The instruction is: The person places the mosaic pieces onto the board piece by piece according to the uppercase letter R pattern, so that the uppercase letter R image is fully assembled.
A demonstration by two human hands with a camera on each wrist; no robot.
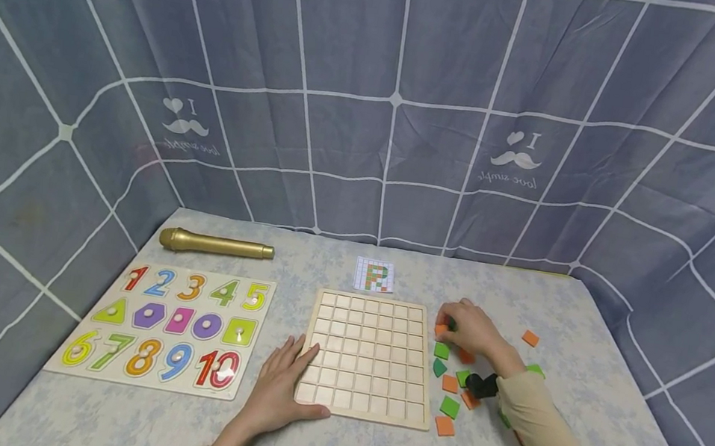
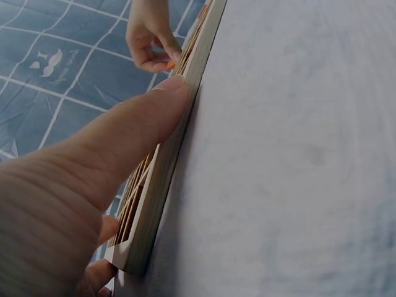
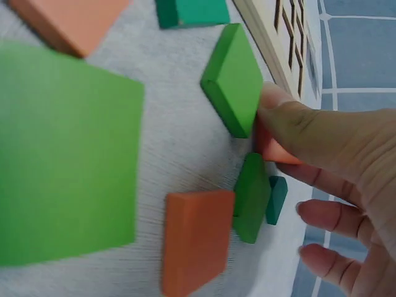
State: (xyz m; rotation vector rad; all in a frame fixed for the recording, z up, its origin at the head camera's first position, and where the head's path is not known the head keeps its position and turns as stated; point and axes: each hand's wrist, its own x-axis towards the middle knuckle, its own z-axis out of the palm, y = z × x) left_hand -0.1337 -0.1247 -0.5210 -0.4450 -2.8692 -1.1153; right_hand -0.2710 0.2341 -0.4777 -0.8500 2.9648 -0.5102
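While the left hand (image 1: 278, 386) rests at the near left corner of a square wooden grid board (image 1: 366, 363), its thumb and fingers spread wide, thumb along the near edge and fingers by the left edge, the right hand (image 1: 471, 330) pinches an orange tile (image 3: 276, 148) narrowly between thumb and index finger. That tile is off the board, just beyond its upper right side; in the right wrist view the remaining fingers are loosely bent, apart from the pieces. Close to the pinch are a green tile (image 3: 232, 83) and a small teal piece (image 3: 277, 199). The loose tiles (image 1: 449, 407) are flat, thick-edged and smooth, mostly green and orange squares, scattered along the board's right side, some under the right forearm. The board is pale wood, a raised rim and thin strips dividing it into small square compartments, their bare wooden bottoms showing. Above it lies a paper card (image 1: 375, 275) printed with a green and orange letter P on a grid. To the left, a number puzzle (image 1: 143, 332) holds coloured digits one to ten and a middle row of shapes in its recesses. Beyond it lies a shiny gold microphone (image 1: 217, 244). Everything sits on a pale, blue-mottled table (image 1: 168, 428), backed by blue-grey cloth (image 1: 342, 134) with white grid lines.
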